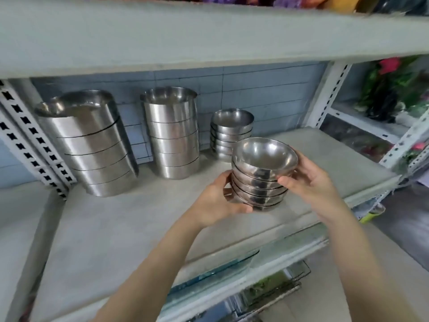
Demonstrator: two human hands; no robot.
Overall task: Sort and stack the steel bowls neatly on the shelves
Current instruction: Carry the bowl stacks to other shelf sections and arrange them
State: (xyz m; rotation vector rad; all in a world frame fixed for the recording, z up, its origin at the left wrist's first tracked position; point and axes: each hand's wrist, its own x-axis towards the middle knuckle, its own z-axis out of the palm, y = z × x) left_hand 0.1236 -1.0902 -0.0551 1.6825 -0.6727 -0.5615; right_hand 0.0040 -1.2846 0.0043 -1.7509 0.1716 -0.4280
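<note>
I hold a stack of several small steel bowls (pixel 261 175) above the middle shelf (pixel 139 224). My left hand (pixel 222 198) grips the stack's lower left side, thumb under its base. My right hand (pixel 308 180) grips the right side, thumb on the front and fingers behind the rim. Behind it, at the back of the shelf, stands another stack of small bowls (pixel 229 133). Further left stand a medium stack of straight-walled bowls (pixel 173 133) and a large, slightly leaning stack (pixel 90 145).
An upper shelf board (pixel 209 36) hangs close overhead. White slotted uprights stand at the left (pixel 34 140) and right (pixel 329 94). Artificial flowers (pixel 392 89) fill the neighbouring rack on the right. Glass items (pixel 220 273) lie on the lower shelf.
</note>
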